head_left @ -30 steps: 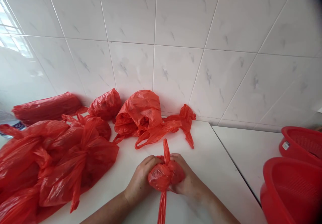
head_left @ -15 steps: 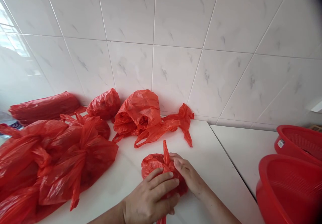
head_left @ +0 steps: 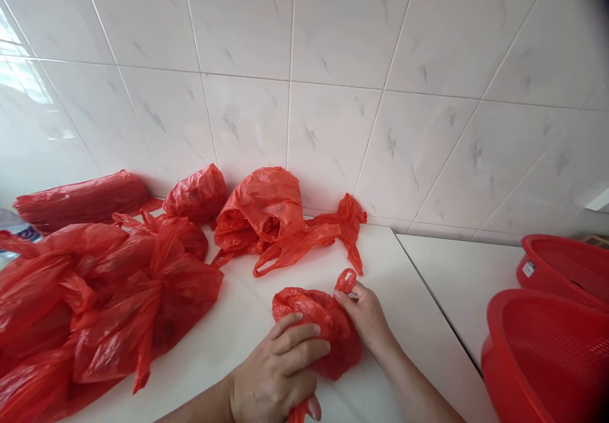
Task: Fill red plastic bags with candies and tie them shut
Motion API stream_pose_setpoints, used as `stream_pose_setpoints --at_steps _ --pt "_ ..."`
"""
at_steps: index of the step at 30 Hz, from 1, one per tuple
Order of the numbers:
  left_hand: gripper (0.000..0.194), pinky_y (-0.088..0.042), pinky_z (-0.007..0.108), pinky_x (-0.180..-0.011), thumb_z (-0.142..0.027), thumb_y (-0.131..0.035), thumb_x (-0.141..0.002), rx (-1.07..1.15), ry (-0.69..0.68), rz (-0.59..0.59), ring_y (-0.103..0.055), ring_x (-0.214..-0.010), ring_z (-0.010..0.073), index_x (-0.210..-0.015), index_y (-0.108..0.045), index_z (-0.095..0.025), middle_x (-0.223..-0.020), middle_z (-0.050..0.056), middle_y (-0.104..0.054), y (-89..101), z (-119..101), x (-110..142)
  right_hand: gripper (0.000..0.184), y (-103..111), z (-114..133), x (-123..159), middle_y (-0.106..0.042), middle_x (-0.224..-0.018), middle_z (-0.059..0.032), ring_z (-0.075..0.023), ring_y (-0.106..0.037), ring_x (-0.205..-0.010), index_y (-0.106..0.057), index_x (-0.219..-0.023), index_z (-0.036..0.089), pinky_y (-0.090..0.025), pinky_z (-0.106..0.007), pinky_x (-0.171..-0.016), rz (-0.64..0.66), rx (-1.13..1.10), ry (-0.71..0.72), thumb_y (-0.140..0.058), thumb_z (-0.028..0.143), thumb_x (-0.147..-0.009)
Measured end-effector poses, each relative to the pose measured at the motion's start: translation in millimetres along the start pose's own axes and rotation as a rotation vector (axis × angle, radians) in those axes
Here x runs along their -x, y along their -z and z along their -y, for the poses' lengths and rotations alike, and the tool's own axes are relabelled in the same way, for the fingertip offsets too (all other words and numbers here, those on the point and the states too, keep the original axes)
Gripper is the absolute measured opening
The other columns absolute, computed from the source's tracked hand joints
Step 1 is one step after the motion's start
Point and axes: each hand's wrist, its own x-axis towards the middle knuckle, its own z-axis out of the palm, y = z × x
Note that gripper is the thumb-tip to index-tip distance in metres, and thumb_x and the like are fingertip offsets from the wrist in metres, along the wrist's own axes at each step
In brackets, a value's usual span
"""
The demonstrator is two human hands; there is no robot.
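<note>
A small bundled red plastic bag (head_left: pixel 340 340) rests on the white table in front of me. My right hand (head_left: pixel 364 312) pinches one of its handles between thumb and fingers, and the loop sticks up above them. On the bag's near left side lies my left hand (head_left: pixel 285 363), its fingers curled over the plastic. A strip of red plastic comes out below that hand, by the thumb. What the bag contains is hidden.
Several knotted red bags (head_left: pixel 109 302) fill the left side. Along the tiled wall lie a rolled red bundle (head_left: pixel 85 201), a smaller bundle (head_left: pixel 196 193) and a crumpled red bag (head_left: pixel 266 204). Two red colanders (head_left: pixel 507 347) stand at the right.
My right hand has gone from lying against the bag to pinching its handle, drawn up and to the right. My left hand has shifted slightly left and down.
</note>
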Motion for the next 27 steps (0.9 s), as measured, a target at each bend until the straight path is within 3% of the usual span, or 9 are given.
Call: stream_pose_setpoints --at_steps 3,5,7,10,12,15,18,23,27 --pt "0.029 -0.029 0.041 -0.112 -0.041 -0.05 -0.091 0.061 -0.021 -0.017 -0.055 -0.11 0.0236 -0.078 -0.064 -0.02 -0.11 0.006 -0.068 -1.4 -3 -4 0.029 5 -9 -8 -0.06 -0.071 -0.0016 -0.0188 -0.053 -0.065 -0.053 -0.071 0.021 -0.043 -0.031 -0.064 -0.08 0.104 0.021 -0.059 0.048 -0.077" --pt "0.025 -0.03 0.039 -0.11 -0.037 -0.051 -0.091 0.074 -0.007 -0.053 -0.054 -0.111 0.0226 -0.078 -0.062 -0.019 -0.11 0.006 -0.068 0.0 -6 -5 0.033 9 -9 -9 -0.059 -0.068 -0.0013 -0.0189 -0.053 -0.063 -0.053 -0.07 0.021 -0.043 -0.031 -0.063 -0.056 0.088 0.016 -0.058 0.053 -0.077" --pt "0.027 -0.03 0.043 -0.11 -0.044 -0.054 -0.089 0.018 0.045 -0.058 -0.049 -0.12 0.0263 -0.093 -0.063 -0.019 -0.122 0.009 -0.062 0.9 -6 -5 0.04 16 -5 -8 -0.06 -0.07 -0.0022 -0.0197 -0.056 -0.066 -0.056 -0.074 0.02 -0.045 -0.031 -0.064 0.037 0.029 0.028 -0.055 0.06 -0.078" --pt "0.077 -0.027 0.061 -0.107 -0.064 -0.061 -0.072 -0.092 0.203 -0.048 -0.033 -0.134 0.0394 -0.131 -0.045 -0.018 -0.141 0.022 -0.043 -2.7 -2 -4 0.059 26 8 -1 -0.065 -0.099 -0.0076 -0.0248 -0.06 -0.091 -0.06 -0.103 0.019 -0.048 -0.035 -0.081 0.355 -0.175 0.092 -0.059 0.069 -0.071" --pt "0.106 -0.026 0.069 -0.102 -0.069 -0.068 -0.059 -0.096 0.356 -0.025 -0.024 -0.136 0.0464 -0.143 -0.028 -0.017 -0.146 0.028 -0.032 -8.2 2 -4 0.078 26 15 5 -0.059 -0.119 -0.0092 -0.0283 -0.056 -0.107 -0.052 -0.124 0.022 -0.045 -0.039 -0.091 0.572 -0.253 0.095 -0.074 0.062 -0.061" --pt "0.12 -0.031 0.066 -0.101 -0.07 -0.073 -0.053 0.015 0.493 0.055 -0.027 -0.135 0.0458 -0.147 -0.019 -0.017 -0.145 0.028 -0.033 -15.3 9 -5 0.091 11 19 11 -0.056 -0.127 -0.0074 -0.0322 -0.052 -0.113 -0.052 -0.128 0.027 -0.043 -0.042 -0.095 0.602 -0.085 0.131 -0.089 0.035 -0.046" --pt "0.096 -0.04 0.052 -0.103 -0.055 -0.072 -0.068 0.122 0.492 0.09 -0.041 -0.13 0.0359 -0.144 -0.028 -0.016 -0.14 0.022 -0.044 -16.1 13 -8 0.067 -10 20 14 -0.063 -0.114 -0.0073 -0.0339 -0.057 -0.104 -0.066 -0.109 0.025 -0.046 -0.044 -0.092 0.49 0.099 0.228 -0.085 0.022 -0.045" --pt "0.05 -0.046 0.039 -0.097 -0.035 -0.061 -0.082 0.163 0.51 0.011 -0.058 -0.111 0.0245 -0.128 -0.05 -0.018 -0.123 0.01 -0.062 -10.8 12 -15 0.028 -21 22 18 -0.069 -0.095 -0.0068 -0.0298 -0.063 -0.087 -0.07 -0.093 0.023 -0.052 -0.041 -0.078 0.321 -0.029 0.054 -0.066 0.026 -0.065" --pt "0.022 -0.048 0.032 -0.09 -0.03 -0.056 -0.088 0.173 0.504 -0.092 -0.063 -0.097 0.0192 -0.105 -0.064 -0.02 -0.104 0.004 -0.07 -7.4 12 -15 0.01 -22 19 25 -0.066 -0.072 -0.0042 -0.0252 -0.06 -0.072 -0.066 -0.068 0.021 -0.05 -0.034 -0.063 0.23 -0.059 0.044 -0.062 0.028 -0.064"
